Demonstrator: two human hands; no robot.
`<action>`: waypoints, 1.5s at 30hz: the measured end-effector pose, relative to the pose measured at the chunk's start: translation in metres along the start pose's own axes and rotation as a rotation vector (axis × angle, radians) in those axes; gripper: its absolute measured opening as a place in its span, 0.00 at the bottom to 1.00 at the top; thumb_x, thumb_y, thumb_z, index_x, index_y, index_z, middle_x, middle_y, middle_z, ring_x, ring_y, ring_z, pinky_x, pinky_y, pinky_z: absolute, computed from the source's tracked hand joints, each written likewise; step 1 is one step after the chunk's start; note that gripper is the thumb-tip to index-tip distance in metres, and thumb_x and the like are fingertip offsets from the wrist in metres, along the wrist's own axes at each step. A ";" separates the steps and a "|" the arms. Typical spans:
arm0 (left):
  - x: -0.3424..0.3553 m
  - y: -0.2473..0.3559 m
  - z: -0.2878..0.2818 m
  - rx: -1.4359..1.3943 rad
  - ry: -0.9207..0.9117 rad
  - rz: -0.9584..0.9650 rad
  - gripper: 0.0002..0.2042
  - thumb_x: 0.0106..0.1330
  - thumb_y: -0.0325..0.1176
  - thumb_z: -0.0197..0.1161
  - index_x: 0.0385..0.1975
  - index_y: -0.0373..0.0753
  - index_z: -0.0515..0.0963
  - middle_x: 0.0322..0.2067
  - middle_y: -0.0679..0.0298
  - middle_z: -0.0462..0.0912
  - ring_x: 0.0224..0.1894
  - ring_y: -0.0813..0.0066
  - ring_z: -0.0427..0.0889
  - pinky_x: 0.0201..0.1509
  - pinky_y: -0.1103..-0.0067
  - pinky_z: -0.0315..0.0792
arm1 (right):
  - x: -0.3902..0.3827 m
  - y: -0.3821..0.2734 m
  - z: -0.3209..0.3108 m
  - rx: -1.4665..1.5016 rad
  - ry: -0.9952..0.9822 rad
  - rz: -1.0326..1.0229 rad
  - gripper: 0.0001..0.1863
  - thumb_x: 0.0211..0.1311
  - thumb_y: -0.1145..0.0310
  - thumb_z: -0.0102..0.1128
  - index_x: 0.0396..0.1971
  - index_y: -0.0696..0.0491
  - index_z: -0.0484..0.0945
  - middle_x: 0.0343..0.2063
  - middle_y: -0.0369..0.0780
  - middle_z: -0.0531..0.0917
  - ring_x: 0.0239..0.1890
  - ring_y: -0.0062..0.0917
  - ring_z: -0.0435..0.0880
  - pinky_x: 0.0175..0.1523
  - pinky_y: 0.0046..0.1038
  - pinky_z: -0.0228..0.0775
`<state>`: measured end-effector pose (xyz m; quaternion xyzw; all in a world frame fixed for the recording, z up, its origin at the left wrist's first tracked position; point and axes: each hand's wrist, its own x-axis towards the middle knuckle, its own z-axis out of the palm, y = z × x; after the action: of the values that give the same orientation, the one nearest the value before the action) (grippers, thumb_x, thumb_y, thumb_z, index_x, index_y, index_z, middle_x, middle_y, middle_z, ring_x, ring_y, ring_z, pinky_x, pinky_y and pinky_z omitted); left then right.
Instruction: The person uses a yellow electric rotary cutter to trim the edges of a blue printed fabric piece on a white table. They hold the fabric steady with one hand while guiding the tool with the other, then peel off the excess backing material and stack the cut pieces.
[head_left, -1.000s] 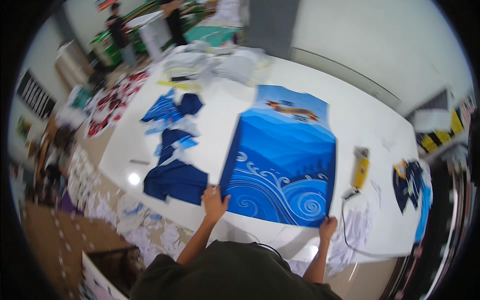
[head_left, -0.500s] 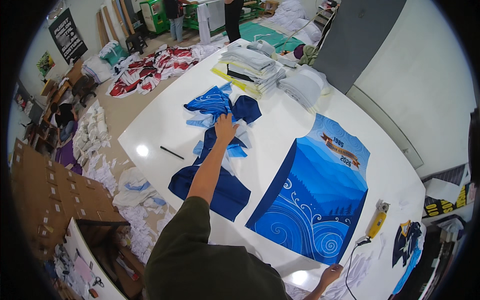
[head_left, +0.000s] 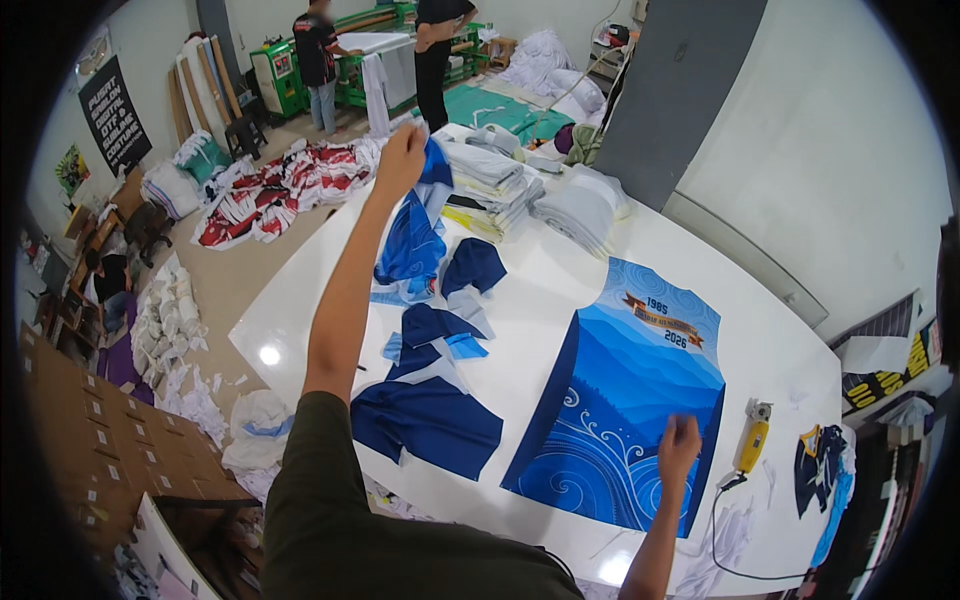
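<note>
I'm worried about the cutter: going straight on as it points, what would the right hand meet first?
Probably the blue printed fabric panel below and ahead of the right hand, though its height is unclear; above the panel, the way looks free. The yellow corded cutter lies off to the right.

table (head_left: 530, 340): smooth, glossy. panel (head_left: 625, 400): smooth cloth, matt. pieces (head_left: 428, 428): creased cloth. cutter (head_left: 752, 447): plastic body, metal head. boxes (head_left: 128, 430): matt cardboard.

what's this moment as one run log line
left hand: holds blue cloth | right hand: over printed panel | yellow tool: on table, right of panel
</note>
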<state>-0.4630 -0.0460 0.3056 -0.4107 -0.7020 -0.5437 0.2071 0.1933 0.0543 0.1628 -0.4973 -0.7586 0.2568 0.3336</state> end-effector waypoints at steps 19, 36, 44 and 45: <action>0.003 0.381 -0.068 0.172 -0.532 0.574 0.35 0.54 0.65 0.75 0.48 0.37 0.83 0.42 0.57 0.87 0.46 0.67 0.86 0.52 0.76 0.76 | 0.141 -0.316 -0.122 0.785 0.011 -0.700 0.11 0.66 0.74 0.55 0.44 0.61 0.82 0.36 0.39 0.86 0.40 0.21 0.82 0.47 0.26 0.73; -0.062 0.517 0.060 -0.404 -0.319 0.685 0.17 0.79 0.43 0.58 0.50 0.34 0.83 0.37 0.65 0.88 0.37 0.84 0.79 0.45 0.82 0.74 | 0.110 -0.108 -0.277 0.185 -0.078 -0.609 0.24 0.64 0.61 0.70 0.54 0.60 0.81 0.38 0.49 0.88 0.45 0.37 0.87 0.53 0.33 0.75; -0.116 0.580 0.111 -0.352 -0.647 0.427 0.19 0.71 0.47 0.68 0.32 0.34 0.84 0.23 0.69 0.80 0.28 0.85 0.76 0.35 0.81 0.71 | 0.118 -0.159 -0.279 0.610 0.022 -0.569 0.13 0.66 0.70 0.65 0.46 0.61 0.81 0.35 0.40 0.87 0.37 0.21 0.82 0.43 0.25 0.75; -0.119 0.580 0.110 -0.407 -0.712 0.391 0.18 0.70 0.47 0.69 0.34 0.34 0.84 0.24 0.69 0.82 0.30 0.85 0.77 0.36 0.81 0.72 | 0.121 -0.154 -0.279 0.602 0.034 -0.601 0.12 0.66 0.71 0.64 0.46 0.61 0.81 0.35 0.40 0.87 0.37 0.19 0.82 0.43 0.24 0.74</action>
<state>0.0874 0.0566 0.5262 -0.7292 -0.5177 -0.4462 -0.0336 0.2816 0.1248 0.4849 -0.1384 -0.7555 0.3498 0.5363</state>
